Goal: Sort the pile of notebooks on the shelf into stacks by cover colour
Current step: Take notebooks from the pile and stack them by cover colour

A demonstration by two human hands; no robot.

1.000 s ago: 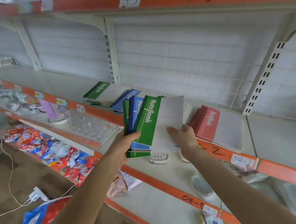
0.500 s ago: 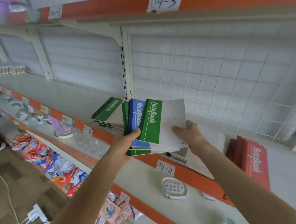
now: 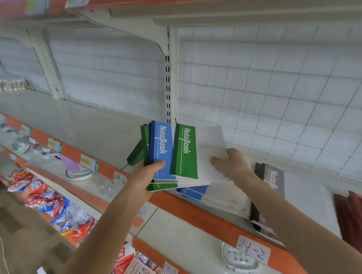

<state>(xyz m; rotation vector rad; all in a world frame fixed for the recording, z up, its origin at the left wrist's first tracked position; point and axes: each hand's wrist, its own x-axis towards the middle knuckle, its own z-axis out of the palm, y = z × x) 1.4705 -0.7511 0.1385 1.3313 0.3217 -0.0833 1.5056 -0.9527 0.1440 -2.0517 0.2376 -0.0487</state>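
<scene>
A long stretch of the shelf [image 3: 79, 122] lies bare to the left of the slotted upright post [image 3: 168, 84], open from the orange front edge [image 3: 201, 211] to the rear wall. From the foot of the post rightward, the front of the shelf is crowded with a green notebook stack [image 3: 135, 154], a blue notebook stack [image 3: 194, 192], a grey notebook stack [image 3: 272, 180] and a red notebook stack [image 3: 359, 221]. The fanned notebooks [image 3: 183, 153], gripped by the left hand [image 3: 145, 177] and right hand [image 3: 230, 163], hang above the green and blue stacks. A wire grid panel [image 3: 279, 88] closes the back. The upper shelf [image 3: 210, 10] caps the space overhead.
</scene>
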